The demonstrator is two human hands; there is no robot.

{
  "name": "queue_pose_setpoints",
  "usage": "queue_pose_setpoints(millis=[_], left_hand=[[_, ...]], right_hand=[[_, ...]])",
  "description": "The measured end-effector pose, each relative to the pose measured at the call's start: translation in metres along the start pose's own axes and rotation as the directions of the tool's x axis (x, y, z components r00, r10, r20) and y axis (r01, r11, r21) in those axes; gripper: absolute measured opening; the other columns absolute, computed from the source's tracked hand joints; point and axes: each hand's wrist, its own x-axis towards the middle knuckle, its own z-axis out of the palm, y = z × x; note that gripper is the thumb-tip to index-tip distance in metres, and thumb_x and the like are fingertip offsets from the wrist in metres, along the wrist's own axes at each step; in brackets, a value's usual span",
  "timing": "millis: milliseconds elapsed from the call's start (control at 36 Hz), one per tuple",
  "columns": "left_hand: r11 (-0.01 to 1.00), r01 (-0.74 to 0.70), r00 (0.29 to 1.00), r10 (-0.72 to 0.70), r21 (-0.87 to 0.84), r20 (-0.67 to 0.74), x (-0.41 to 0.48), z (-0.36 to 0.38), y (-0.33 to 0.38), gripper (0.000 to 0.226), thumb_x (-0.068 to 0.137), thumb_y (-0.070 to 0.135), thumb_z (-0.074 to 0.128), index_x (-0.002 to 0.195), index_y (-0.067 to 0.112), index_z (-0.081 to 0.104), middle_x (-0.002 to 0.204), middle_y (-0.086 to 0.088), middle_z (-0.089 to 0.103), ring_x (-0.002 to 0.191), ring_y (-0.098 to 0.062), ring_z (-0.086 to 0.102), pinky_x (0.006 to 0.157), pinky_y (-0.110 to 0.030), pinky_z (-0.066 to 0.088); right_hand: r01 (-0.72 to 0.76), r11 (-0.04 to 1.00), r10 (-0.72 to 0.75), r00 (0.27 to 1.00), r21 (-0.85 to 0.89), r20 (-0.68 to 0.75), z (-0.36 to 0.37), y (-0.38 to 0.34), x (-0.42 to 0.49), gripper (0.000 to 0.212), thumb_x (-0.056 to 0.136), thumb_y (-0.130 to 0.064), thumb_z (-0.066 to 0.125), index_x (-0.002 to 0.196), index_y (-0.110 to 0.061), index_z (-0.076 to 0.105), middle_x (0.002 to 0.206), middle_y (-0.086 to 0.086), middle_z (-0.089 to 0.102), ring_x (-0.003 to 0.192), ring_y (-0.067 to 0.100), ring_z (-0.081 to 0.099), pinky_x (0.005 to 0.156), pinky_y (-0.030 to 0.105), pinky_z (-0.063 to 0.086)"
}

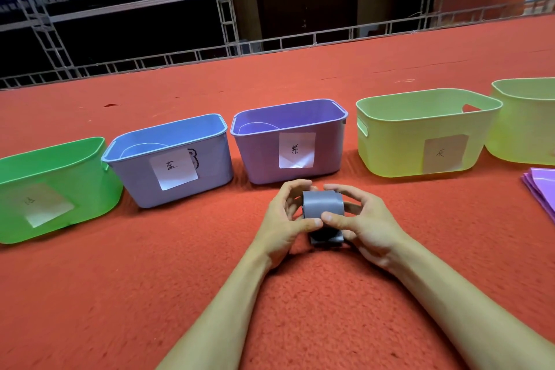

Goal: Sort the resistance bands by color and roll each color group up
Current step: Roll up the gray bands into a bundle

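At 9 o'clock the green bin (90, 177) is cut off by the left edge, and its label (48, 204) is too faint to read. At 2 o'clock the pale green bin (528, 126), and at 3 o'clock the purple bands (540, 189), are cut off by the right edge. The ends of the grey band roll (322, 204) are covered by the left grip (285, 219) and right grip (368, 222).

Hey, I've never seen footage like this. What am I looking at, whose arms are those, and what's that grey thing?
There is no machine here. One camera sits on a person's head, looking down at their own bare arms. The left hand and right hand together grip a rolled-up grey rubber band, fingers curled round it. On the red carpet behind stand a green plastic bin, blue plastic bin, purple plastic bin and yellow-green plastic bin, each paper-labelled, then a pale green bin. Folded purple bands lie far right.
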Motion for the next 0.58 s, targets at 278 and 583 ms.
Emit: queue_pose_setpoints(millis=[278, 583], left_hand=[[0.985, 0.167, 0.986, -0.168, -0.050, -0.004, -0.002, 0.006, 0.010, 0.051, 0.070, 0.037, 0.073, 0.117, 0.025, 0.058, 0.122, -0.008, 0.059, 0.105, -0.014, 0.061, 0.089, -0.033, 0.052], [0.989, 0.140, 0.990, -0.140, -0.052, 0.010, -0.006, 0.007, 0.018, 0.046, 0.076, 0.015, 0.071, 0.119, 0.018, 0.057, 0.116, -0.002, 0.064, 0.096, -0.014, 0.067, 0.084, -0.049, 0.056]], right_hand=[[0.114, 0.993, -0.114, 0.993, -0.035, 0.003, -0.007, 0.002, 0.004, 0.060, 0.060, 0.026, 0.070, 0.106, -0.012, 0.063, 0.101, 0.008, 0.067, 0.077, 0.028, 0.066, 0.068, 0.036, 0.056], [0.204, 0.975, -0.199, 0.978, -0.082, 0.069, -0.017, 0.005, 0.008, 0.067, 0.049, 0.022, 0.079, 0.101, -0.017, 0.066, 0.109, 0.003, 0.069, 0.085, 0.023, 0.067, 0.071, 0.033, 0.057]])
